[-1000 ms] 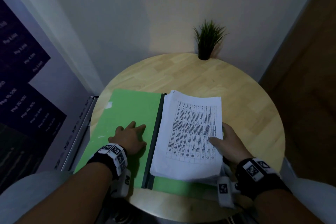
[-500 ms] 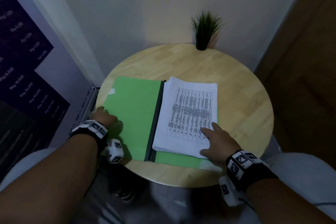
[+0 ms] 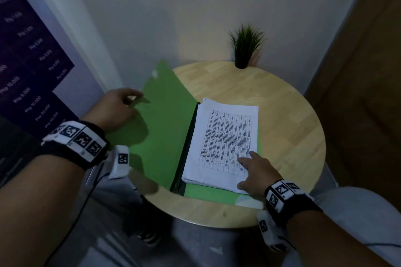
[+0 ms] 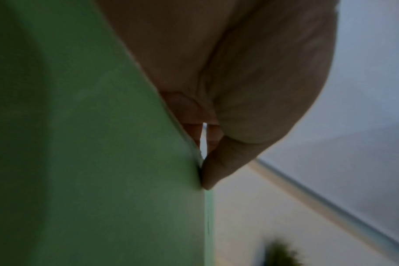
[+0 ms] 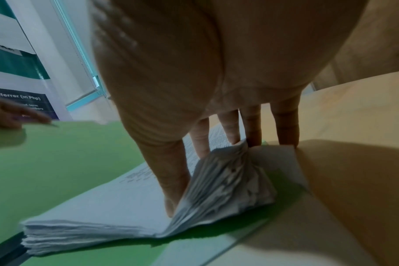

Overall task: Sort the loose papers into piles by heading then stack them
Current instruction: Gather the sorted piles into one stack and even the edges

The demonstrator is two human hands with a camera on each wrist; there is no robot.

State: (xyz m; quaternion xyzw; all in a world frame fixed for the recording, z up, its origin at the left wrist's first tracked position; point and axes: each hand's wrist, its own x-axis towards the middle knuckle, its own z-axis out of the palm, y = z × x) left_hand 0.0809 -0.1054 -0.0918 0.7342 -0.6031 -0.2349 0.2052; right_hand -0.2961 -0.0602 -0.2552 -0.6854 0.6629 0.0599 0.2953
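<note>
At the far left a dark poster [image 3: 26, 76] with pale printed figures hangs on the wall. Next to it the left hand [image 3: 115, 110] pinches the outer edge of the green folder cover [image 3: 165, 128], which is tilted up off the round wooden table [image 3: 286, 128]; the head view shows the raised flap and its dark spine [image 3: 184, 147], but not the grip itself. The left wrist view supplies that: the thumb [image 4: 219, 169] presses the cover's edge [image 4: 125, 162] against fingers behind it, with a blurred plant low in the background. To the right of the spine the stack of papers [image 3: 223, 143] lies on the folder's other half, near the table's front edge. The top sheet is white, printed with a dense table of narrow columns, and the sheets under it are slightly fanned. The right hand [image 3: 258, 171] rests on the stack's near right corner with fingers spread and fairly straight. Only the right wrist view shows the thickness of the pile [image 5: 130, 207], many sheets deep, with its corner lifted and ruffled between the thumb [image 5: 171, 180] and the fingers [image 5: 253, 129]. A small potted plant [image 3: 245, 47] stands at the table's far edge against the wall.
</note>
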